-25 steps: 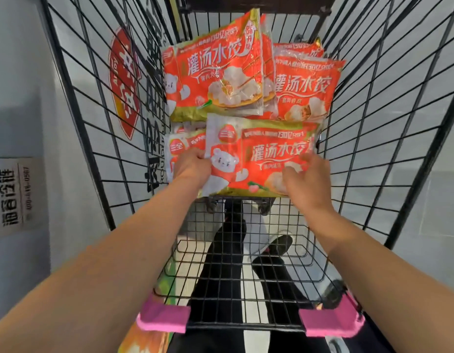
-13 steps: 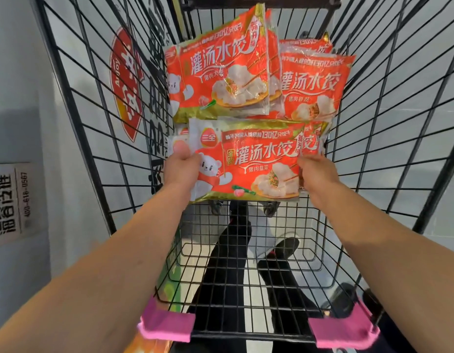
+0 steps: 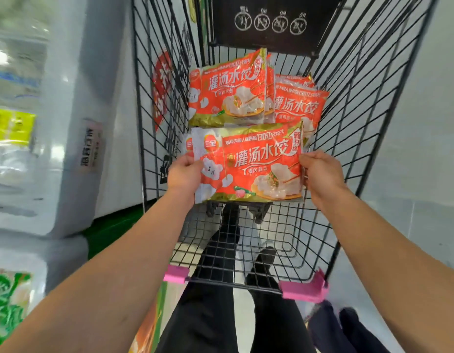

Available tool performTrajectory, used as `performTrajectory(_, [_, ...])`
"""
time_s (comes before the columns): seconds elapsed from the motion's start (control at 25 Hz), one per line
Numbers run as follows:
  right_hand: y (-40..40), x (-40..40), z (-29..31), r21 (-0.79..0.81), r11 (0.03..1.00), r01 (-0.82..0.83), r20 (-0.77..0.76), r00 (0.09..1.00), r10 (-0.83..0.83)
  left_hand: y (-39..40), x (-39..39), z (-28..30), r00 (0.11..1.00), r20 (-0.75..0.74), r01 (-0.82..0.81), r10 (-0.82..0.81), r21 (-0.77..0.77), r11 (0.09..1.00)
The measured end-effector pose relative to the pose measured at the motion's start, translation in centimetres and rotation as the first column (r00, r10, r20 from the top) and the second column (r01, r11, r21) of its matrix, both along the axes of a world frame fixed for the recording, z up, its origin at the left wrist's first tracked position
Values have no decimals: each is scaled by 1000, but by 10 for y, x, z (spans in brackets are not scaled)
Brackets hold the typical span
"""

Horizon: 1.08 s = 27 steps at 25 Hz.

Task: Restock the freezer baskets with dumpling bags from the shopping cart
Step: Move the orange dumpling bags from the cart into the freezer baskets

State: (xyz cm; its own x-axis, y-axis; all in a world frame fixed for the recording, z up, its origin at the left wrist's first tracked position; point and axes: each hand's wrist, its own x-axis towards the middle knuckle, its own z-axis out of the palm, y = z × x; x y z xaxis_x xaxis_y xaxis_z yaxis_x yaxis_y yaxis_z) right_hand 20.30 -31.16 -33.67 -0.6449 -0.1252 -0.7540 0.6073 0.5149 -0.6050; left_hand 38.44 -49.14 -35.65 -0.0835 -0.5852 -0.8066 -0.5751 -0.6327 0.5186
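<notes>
I hold an orange and white dumpling bag (image 3: 249, 165) by both short ends above the black wire shopping cart (image 3: 353, 138). My left hand (image 3: 184, 174) grips its left edge, and a second bag's edge shows just behind there. My right hand (image 3: 321, 171) grips the right edge. Further in, several more dumpling bags stand upright: one at the left (image 3: 228, 94), another at the right (image 3: 298, 107). The white freezer (image 3: 68, 123) stands left of the cart; its baskets are blurred.
The cart has pink corner caps (image 3: 176, 275) on its near rim and a black panel (image 3: 269, 20) at its far end. A red round sticker (image 3: 161, 85) hangs on the cart's left side. My dark trouser legs and shoes (image 3: 264, 253) show through the wire floor.
I have lifted the bag up and toward me, clear of the stack. My view has swung left, bringing the freezer into sight.
</notes>
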Motion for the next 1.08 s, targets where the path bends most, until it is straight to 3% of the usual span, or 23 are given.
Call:
performTrajectory(0.24, [36, 21, 97, -108, 988, -107, -98, 991, 96, 54, 48, 102, 993, -101, -74, 56, -187, 979])
performTrajectory(0.52, [73, 82, 191, -215, 910, -355, -193, 928, 317, 135, 155, 205, 957, -230, -256, 178, -373, 892])
performTrajectory(0.8, [38, 199, 240, -236, 705, -669, -278, 741, 611, 189, 301, 265, 864, -307, -502, 400, -448, 740])
performTrajectory(1.08, [0, 367, 262, -287, 481, -829, -265, 551, 791, 235, 465, 283, 700, -335, -709, 631, -437, 554])
